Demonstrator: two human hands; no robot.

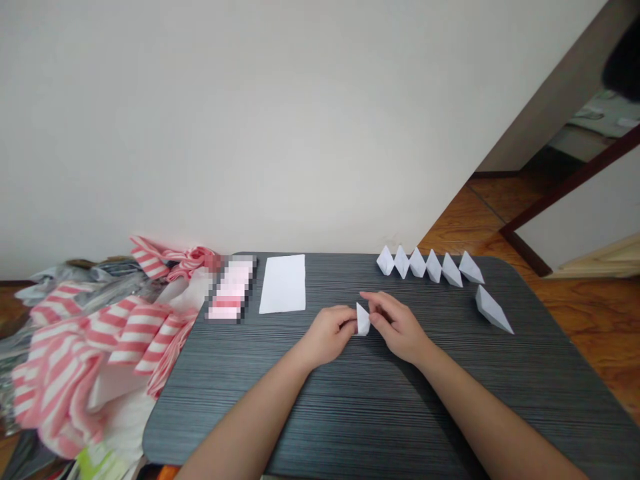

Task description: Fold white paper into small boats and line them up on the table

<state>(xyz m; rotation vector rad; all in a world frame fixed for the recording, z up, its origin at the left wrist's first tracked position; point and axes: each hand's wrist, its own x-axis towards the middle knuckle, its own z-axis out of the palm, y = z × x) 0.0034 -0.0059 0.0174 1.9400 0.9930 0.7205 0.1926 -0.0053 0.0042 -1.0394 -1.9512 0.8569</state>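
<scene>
Over the middle of the dark table, a small white folded paper (pixel 363 321) stands upright with its point at the top. My left hand (pixel 330 333) is closed, pinching its left side between thumb and fingers. On the other side, my right hand (pixel 399 325) has its thumb at the paper's right edge and its other fingers curled partly out of sight behind. The right index finger reaches out above the paper. To the right lies a larger folded paper boat (pixel 493 311). Several folded paper boats (pixel 417 264) form a row along the back right edge.
A stack of white paper sheets (pixel 283 283) lies left of my hands on the table (pixel 380 413). Beside it is a pixelated pink-and-white item (pixel 231 288). Red-and-white striped cloth (pixel 70 367) and plastic bags are heaped left of the table. A wall (pixel 250 133) rises behind.
</scene>
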